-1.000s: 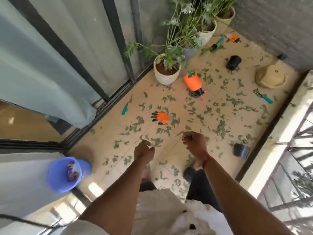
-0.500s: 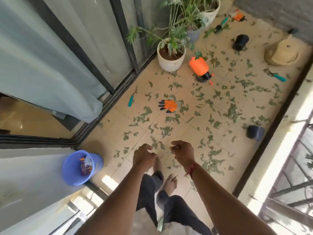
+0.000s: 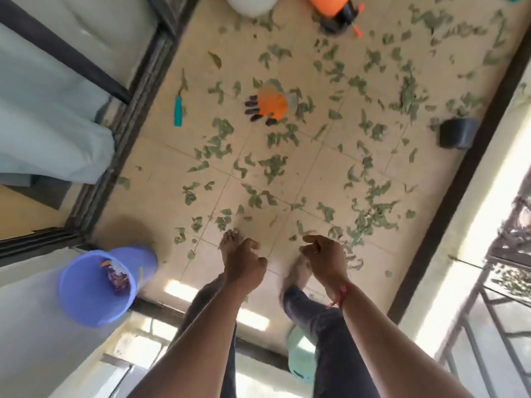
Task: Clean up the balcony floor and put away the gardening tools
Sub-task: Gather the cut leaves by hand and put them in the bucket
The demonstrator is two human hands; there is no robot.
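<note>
Now: both hands hang out in front of the body, low over the bare feet. Left hand (image 3: 244, 265): fingers loosely curled, nothing held. Right hand (image 3: 324, 259): fingers half curled, thumb forward, nothing seen in it. The frame is blurred, so a small scrap pinched there cannot be ruled out.

Purple bucket (image 3: 86, 300) stands well to the left of the left hand, by the door sill, with a wrapper inside.

Risk 1: a backward or sideways step could knock the bucket over and spill it.

Cut leaves (image 3: 273, 165) lie across the tiled floor (image 3: 324, 173) from just beyond the fingertips outward, thickest beside the right hand.

Risk 2: bare soles on loose leaves could slide, or carry bits indoors.

Ahead of both hands lies the orange glove (image 3: 271, 104). Ahead and left of the left hand, a teal-handled tool (image 3: 178, 112) lies beside the door track.

Risk 3: leaves swept that way could lodge in the track, and the tool is easy to tread on.

Far ahead and right of the right hand is a small dark pot (image 3: 457, 133) on its side. Farthest is the orange sprayer (image 3: 330, 7), which may leak if tipped when grabbed; I cannot tell whether it holds water
</note>
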